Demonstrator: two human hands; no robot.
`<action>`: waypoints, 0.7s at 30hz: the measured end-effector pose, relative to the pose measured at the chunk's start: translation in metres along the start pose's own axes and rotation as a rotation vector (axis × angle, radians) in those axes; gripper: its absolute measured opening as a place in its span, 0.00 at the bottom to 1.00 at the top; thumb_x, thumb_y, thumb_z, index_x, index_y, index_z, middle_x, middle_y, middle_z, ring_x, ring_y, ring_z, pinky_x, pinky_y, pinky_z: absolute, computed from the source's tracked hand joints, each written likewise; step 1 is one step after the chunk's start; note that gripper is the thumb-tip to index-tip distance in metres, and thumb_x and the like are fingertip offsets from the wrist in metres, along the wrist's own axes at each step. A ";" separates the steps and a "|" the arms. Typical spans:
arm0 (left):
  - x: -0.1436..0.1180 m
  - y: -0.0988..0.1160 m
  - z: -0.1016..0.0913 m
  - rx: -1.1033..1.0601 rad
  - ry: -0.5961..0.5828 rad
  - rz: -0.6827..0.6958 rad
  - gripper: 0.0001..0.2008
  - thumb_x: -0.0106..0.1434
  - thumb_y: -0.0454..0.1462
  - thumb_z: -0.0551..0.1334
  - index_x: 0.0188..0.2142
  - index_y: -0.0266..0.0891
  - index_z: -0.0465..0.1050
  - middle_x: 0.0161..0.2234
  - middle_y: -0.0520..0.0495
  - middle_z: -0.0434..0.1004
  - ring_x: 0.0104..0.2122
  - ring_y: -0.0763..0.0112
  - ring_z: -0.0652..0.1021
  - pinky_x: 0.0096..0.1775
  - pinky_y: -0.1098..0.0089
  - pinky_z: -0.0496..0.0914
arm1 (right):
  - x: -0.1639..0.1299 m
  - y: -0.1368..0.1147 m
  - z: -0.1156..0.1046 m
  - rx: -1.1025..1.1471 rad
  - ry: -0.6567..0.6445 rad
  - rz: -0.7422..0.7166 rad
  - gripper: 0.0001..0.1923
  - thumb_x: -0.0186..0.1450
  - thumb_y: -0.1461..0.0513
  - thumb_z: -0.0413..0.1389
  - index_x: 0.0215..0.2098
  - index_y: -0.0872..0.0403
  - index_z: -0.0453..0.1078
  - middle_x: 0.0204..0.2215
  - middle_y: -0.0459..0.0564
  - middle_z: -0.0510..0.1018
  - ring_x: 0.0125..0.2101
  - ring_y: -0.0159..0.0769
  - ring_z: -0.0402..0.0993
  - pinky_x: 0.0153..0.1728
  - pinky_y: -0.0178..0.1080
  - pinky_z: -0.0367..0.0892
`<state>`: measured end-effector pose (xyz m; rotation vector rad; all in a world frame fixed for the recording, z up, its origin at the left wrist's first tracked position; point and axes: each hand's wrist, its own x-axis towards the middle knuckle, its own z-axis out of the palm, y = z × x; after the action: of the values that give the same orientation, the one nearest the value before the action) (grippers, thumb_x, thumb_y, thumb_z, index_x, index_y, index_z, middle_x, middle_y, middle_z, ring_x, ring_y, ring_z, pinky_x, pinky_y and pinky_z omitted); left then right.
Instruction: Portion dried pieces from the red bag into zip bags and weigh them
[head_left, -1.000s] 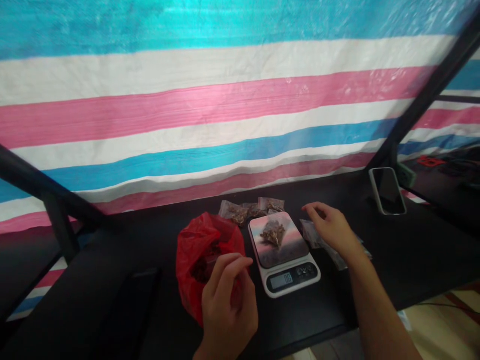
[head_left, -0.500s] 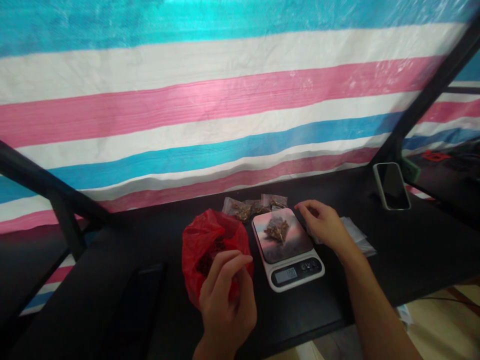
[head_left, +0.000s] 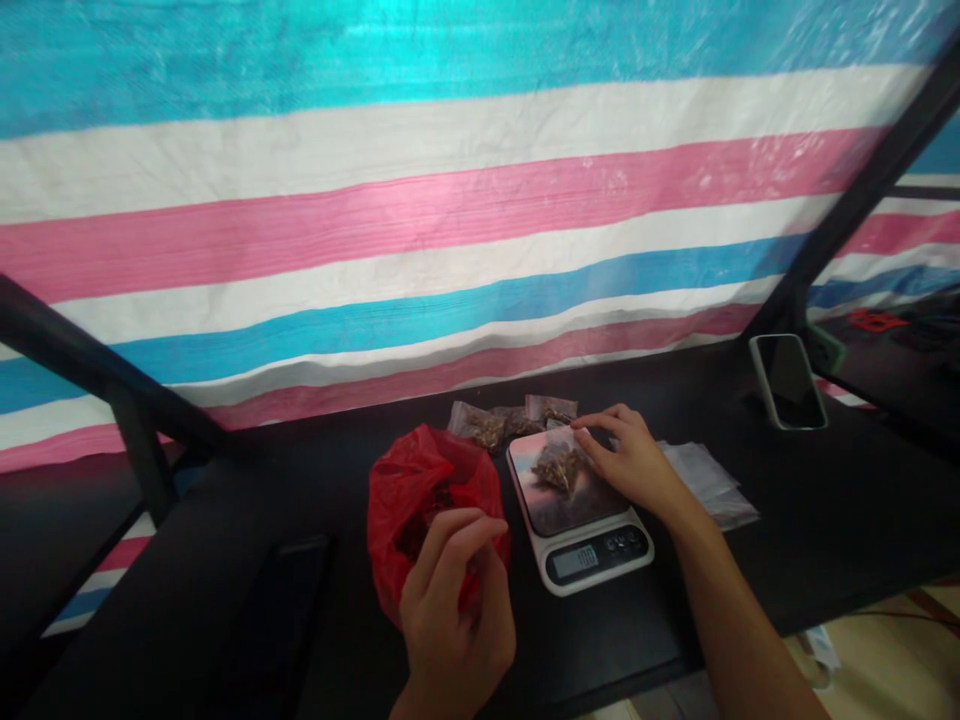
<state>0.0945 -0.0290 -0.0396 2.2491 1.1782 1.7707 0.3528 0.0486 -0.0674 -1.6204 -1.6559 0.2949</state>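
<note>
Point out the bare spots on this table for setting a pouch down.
Bare table lies between the empty bags and the phone. It is crowded around the scale: red bag, filled pouches, both hands.

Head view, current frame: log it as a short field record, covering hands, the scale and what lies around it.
left hand: fingers pinched together over the red bag's mouth
right hand: fingertips on the scale's far right corner, beside the small packet
red bag: open, dark contents inside
scale: display lit, digits too blurred to read
small packet: clear, brown bits, lying on the platform
filled packets: behind the scale
empty clear bags: right of the scale
phone: far right, screen dark
table: black
</note>
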 end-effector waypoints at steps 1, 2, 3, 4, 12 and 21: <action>0.000 0.000 0.001 0.001 0.003 -0.005 0.14 0.69 0.23 0.58 0.43 0.42 0.75 0.37 0.50 0.80 0.37 0.74 0.83 0.40 0.76 0.77 | 0.000 0.001 0.001 -0.001 0.001 0.001 0.13 0.69 0.55 0.58 0.43 0.47 0.85 0.39 0.54 0.77 0.46 0.49 0.74 0.54 0.51 0.68; 0.001 0.000 0.001 0.000 0.008 -0.010 0.14 0.69 0.23 0.58 0.43 0.42 0.75 0.37 0.50 0.80 0.37 0.74 0.83 0.40 0.76 0.77 | 0.001 0.002 0.002 -0.001 0.002 0.004 0.13 0.69 0.55 0.58 0.43 0.47 0.85 0.40 0.54 0.77 0.47 0.49 0.74 0.55 0.51 0.68; 0.001 0.000 0.002 -0.002 0.011 -0.015 0.13 0.69 0.23 0.58 0.43 0.42 0.75 0.37 0.50 0.80 0.36 0.74 0.83 0.40 0.77 0.77 | 0.001 0.003 0.003 -0.001 0.004 0.009 0.13 0.69 0.55 0.58 0.45 0.47 0.85 0.40 0.54 0.77 0.47 0.50 0.74 0.56 0.52 0.67; 0.001 0.001 0.003 -0.005 0.014 -0.019 0.13 0.69 0.23 0.58 0.43 0.42 0.75 0.37 0.50 0.80 0.36 0.74 0.83 0.40 0.77 0.77 | 0.001 0.003 0.004 -0.006 0.005 0.014 0.13 0.69 0.55 0.59 0.46 0.47 0.84 0.41 0.54 0.77 0.47 0.50 0.73 0.56 0.53 0.67; 0.008 0.004 0.012 -0.046 0.034 -0.043 0.14 0.69 0.23 0.58 0.41 0.43 0.75 0.36 0.51 0.79 0.35 0.73 0.83 0.38 0.76 0.77 | 0.003 0.004 0.010 -0.025 -0.007 0.029 0.14 0.70 0.53 0.58 0.44 0.47 0.85 0.42 0.56 0.77 0.50 0.53 0.72 0.58 0.55 0.65; 0.008 0.008 0.021 -0.074 0.010 -0.083 0.13 0.70 0.24 0.57 0.42 0.43 0.74 0.37 0.52 0.78 0.36 0.74 0.82 0.40 0.76 0.76 | 0.003 -0.017 -0.001 0.147 -0.069 0.032 0.09 0.66 0.55 0.61 0.36 0.48 0.83 0.40 0.53 0.79 0.48 0.51 0.73 0.56 0.52 0.65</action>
<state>0.1167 -0.0216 -0.0370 2.1218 1.1696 1.7666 0.3413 0.0480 -0.0548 -1.5429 -1.6215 0.4824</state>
